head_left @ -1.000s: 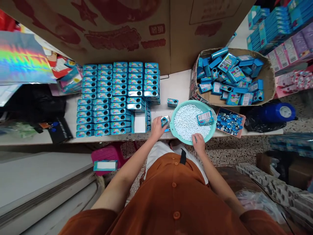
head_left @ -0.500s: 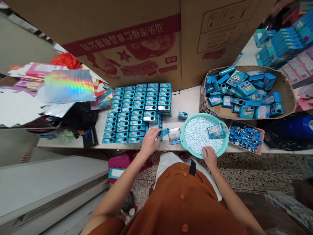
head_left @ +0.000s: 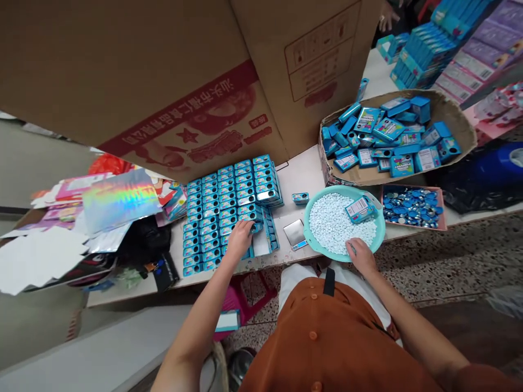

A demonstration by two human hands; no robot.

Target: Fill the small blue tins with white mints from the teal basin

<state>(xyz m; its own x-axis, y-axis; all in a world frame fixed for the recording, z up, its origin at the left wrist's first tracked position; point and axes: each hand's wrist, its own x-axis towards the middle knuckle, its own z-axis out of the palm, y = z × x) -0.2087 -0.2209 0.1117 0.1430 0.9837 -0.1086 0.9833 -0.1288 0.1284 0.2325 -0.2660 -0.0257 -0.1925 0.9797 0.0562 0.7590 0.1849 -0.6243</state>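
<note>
My left hand (head_left: 240, 239) is closed around a small blue tin (head_left: 256, 228) at the near right end of the packed rows of blue tins (head_left: 227, 202). Under and beside that tin lies a partly filled display box (head_left: 263, 244), its white bottom showing. My right hand (head_left: 360, 256) rests at the near edge of a mint-green bowl (head_left: 309, 240), fingertips curled together over the small white candies (head_left: 333, 223); whatever they pinch is too small to make out. Another blue tin (head_left: 359, 210) lies on the candies. A small pocket scale (head_left: 295, 233) sits left of the bowl.
A single tin (head_left: 300, 198) stands behind the scale. Beyond the bowl are a cut-down carton (head_left: 460, 117) of loose tins and a pink tray (head_left: 441, 215) of blue and silver caps. A tall cardboard box (head_left: 183, 81) walls off the back. Another person's hand (head_left: 387, 17) shows far right.
My left hand has carried its tin from beside the scale, tilted, to the end of the rows. My right hand stays at the bowl's near edge. The camera view has turned.
</note>
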